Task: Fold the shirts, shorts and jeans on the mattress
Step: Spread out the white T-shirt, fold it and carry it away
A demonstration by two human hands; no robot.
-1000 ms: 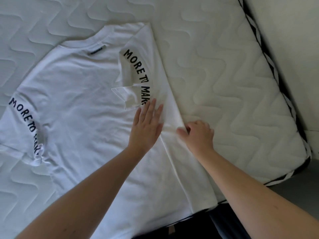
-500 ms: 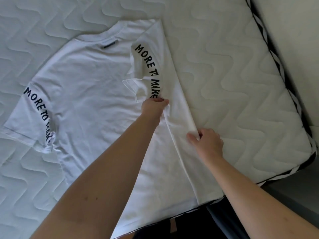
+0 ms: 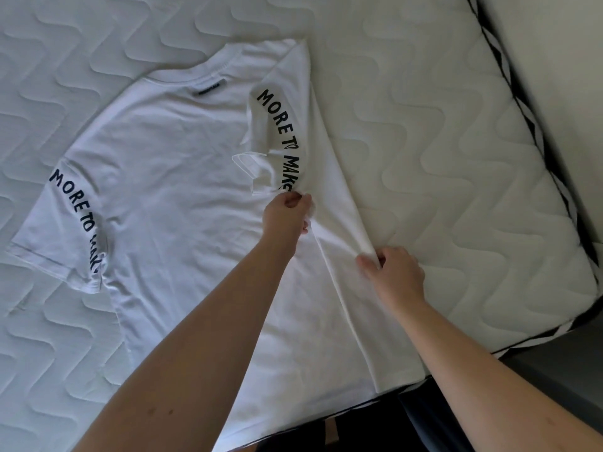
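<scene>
White shirt (image 3: 169, 197) lay back-up on the mattress (image 3: 456, 158), right side and sleeve folded inward. Left hand (image 3: 285, 216) pinched fabric by that sleeve; right hand (image 3: 391, 275) gripped the folded edge lower down. Left sleeve unfolded, bottom fold not done. No shorts or jeans in view.

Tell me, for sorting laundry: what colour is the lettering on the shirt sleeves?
Black lettering on the white shirt, head view.
</scene>
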